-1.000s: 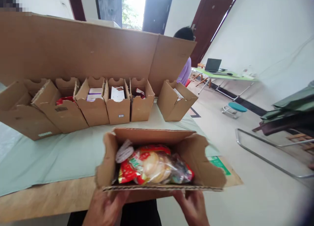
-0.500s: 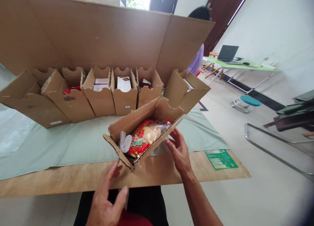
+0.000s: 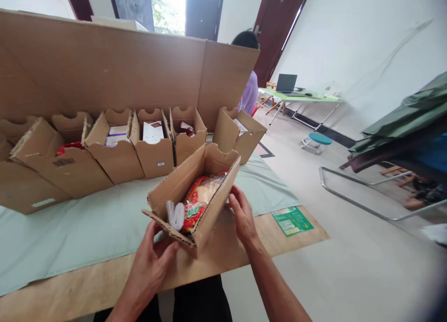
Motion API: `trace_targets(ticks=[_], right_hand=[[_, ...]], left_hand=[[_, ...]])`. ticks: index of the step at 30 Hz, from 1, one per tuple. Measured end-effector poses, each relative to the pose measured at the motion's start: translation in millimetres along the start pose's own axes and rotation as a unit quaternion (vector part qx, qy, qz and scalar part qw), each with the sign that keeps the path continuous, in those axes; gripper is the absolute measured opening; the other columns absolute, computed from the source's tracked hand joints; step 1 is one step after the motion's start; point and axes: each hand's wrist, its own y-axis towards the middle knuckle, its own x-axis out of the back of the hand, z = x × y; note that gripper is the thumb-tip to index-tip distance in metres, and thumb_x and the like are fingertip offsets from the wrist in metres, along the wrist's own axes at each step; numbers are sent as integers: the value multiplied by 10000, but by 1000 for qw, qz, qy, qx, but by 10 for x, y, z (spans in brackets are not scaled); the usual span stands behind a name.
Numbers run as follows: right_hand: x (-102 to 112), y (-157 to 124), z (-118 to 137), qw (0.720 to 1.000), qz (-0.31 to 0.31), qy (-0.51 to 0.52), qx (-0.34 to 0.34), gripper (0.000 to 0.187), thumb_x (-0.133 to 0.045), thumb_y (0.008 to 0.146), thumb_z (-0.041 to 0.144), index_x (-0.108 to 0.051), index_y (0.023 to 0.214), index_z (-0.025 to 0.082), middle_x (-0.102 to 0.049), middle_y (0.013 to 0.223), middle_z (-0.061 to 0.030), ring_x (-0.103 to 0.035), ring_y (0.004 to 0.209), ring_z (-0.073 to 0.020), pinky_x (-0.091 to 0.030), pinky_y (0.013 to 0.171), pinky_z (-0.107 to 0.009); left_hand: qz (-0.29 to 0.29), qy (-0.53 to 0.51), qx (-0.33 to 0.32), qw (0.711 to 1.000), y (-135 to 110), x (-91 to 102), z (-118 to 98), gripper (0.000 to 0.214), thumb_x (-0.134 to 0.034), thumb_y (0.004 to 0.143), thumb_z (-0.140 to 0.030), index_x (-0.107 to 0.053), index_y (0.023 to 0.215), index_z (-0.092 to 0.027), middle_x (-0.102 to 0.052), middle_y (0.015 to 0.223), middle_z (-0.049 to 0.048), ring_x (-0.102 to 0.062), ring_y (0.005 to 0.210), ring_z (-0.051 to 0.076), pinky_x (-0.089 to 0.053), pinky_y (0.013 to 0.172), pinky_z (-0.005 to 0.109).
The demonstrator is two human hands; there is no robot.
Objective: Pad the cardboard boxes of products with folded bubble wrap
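An open-topped cardboard box (image 3: 216, 219) stands at an angle near the front edge of the table. Inside lie a red and clear plastic food packet (image 3: 199, 205) and a rolled piece of white bubble wrap (image 3: 175, 215). My left hand (image 3: 153, 256) grips the box at its near left end, thumb against the front, other fingertips partly hidden behind it. On the right side, my right hand (image 3: 242, 215) holds the box wall with bent fingers, some of them tucked out of sight.
Behind stands a row of cardboard boxes (image 3: 153, 156) with packages inside, before a tall cardboard panel (image 3: 139, 75). A green cloth (image 3: 104, 210) covers part of the wooden table, with a green printed sheet (image 3: 292, 221) at right. A person in purple (image 3: 248, 93) sits beyond the panel.
My left hand has come forward onto the near end of the box. The box has turned so its near end points more toward me. The camera view has swung right.
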Motion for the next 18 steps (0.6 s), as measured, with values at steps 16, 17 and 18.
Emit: trace_targets(ticks=[16, 17, 18], right_hand=[[79, 1010, -176, 997, 1, -13, 77, 709, -502, 935, 745, -639, 1393, 221, -619, 1479, -101, -537, 1397, -308, -391, 1207, -500], [67, 967, -183, 996, 4, -6, 84, 704, -500, 943, 743, -633, 1405, 229, -609, 1491, -92, -527, 1409, -302, -384, 1214, -491], [64, 930, -187, 996, 9, 2, 89, 701, -497, 949, 742, -624, 1419, 237, -602, 1501, -84, -520, 1419, -299, -386, 1215, -485]], left_hand=[[22, 13, -119, 993, 695, -949, 17, 590, -629, 913, -412, -470, 1448, -219, -560, 1432, 146, -549, 1322, 279, -496, 1073, 473], [23, 12, -118, 993, 685, -968, 25, 592, -629, 912, -404, -466, 1450, -217, -555, 1433, 148, -549, 1321, 280, -498, 1073, 474], [26, 8, -116, 993, 675, -992, 26, 598, -632, 907, -393, -463, 1452, -215, -551, 1432, 150, -551, 1319, 284, -502, 1070, 476]])
